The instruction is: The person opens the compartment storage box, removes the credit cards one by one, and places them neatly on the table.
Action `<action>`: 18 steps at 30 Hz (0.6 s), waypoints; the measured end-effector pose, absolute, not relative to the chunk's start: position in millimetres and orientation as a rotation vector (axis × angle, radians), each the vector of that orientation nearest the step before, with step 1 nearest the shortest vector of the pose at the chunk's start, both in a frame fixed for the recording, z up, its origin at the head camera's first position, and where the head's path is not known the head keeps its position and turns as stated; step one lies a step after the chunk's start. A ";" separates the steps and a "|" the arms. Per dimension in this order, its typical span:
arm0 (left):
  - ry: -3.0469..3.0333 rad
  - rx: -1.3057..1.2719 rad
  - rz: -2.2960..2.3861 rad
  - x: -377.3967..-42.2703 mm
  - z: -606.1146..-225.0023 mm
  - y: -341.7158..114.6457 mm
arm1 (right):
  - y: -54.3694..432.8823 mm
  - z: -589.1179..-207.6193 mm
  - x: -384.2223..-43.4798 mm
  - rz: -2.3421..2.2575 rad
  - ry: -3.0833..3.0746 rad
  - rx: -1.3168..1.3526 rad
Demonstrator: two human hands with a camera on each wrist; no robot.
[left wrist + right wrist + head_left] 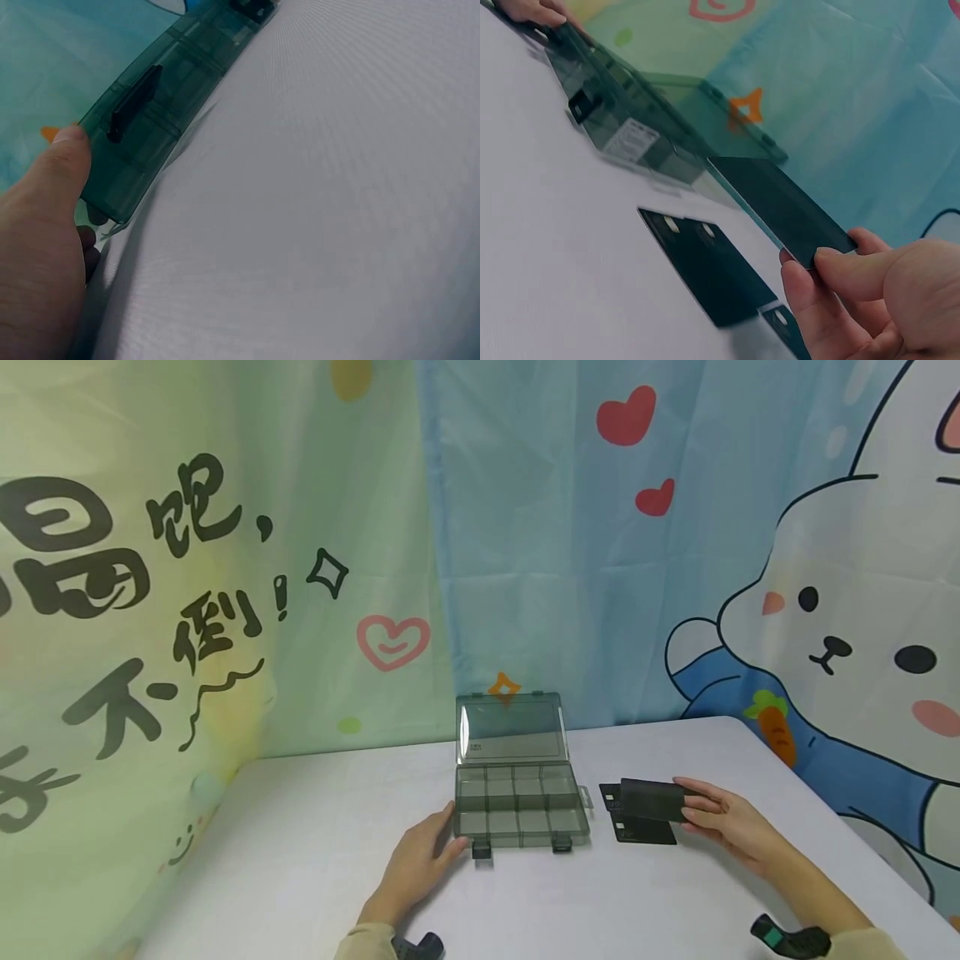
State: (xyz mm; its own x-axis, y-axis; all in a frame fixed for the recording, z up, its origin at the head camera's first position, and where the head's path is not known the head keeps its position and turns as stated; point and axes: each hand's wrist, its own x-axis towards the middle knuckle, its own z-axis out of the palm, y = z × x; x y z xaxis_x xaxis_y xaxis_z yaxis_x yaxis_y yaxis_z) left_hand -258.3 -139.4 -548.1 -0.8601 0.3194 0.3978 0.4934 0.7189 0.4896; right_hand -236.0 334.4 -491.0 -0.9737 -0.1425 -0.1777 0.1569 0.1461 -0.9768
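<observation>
A clear grey-green plastic compartment box [521, 839] sits on the table with its lid [512, 728] raised at the back. My left hand [420, 860] holds the box's front left corner; in the left wrist view the thumb [70, 142] lies along the front and the other fingers are partly hidden behind the corner. My right hand [731, 822] pinches a dark flat card [776, 210] between thumb and fingers, lifted above the table. Below it lie black cards [709, 266] with small pale marks, overlapping one another. No contents can be made out in the box's compartments.
The white table [300, 827] ends at printed cloth hangings [517, 527] behind and to the left. Two dark latches [561, 842] stick out from the box's front edge. A clear tab [586, 797] projects from its right side, towards the cards.
</observation>
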 end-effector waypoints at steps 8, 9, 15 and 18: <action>-2.645 -0.648 -0.879 -259.1 -548.7 -139.4 | 358.4 -496.7 -230.1 -1.818 2.257 0.087; -2.645 -0.651 -0.882 -259.0 -548.9 -139.5 | 360.9 -497.6 -229.3 -1.800 2.271 0.102; -2.651 -0.648 -0.875 -258.3 -548.8 -139.9 | 376.6 -502.9 -227.8 -1.737 2.307 0.203; -2.649 -0.648 -0.868 -258.4 -548.1 -139.9 | 383.5 -504.4 -227.9 -1.707 2.323 0.226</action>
State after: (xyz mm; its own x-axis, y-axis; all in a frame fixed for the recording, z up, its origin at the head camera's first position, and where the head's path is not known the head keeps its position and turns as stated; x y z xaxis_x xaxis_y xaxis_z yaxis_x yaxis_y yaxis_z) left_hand -258.4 -139.9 -548.1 -0.8607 0.3273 0.3901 0.4947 0.7190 0.4881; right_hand -227.9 383.5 -504.4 -0.9569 -0.0224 -0.2896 0.2697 0.3015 -0.9145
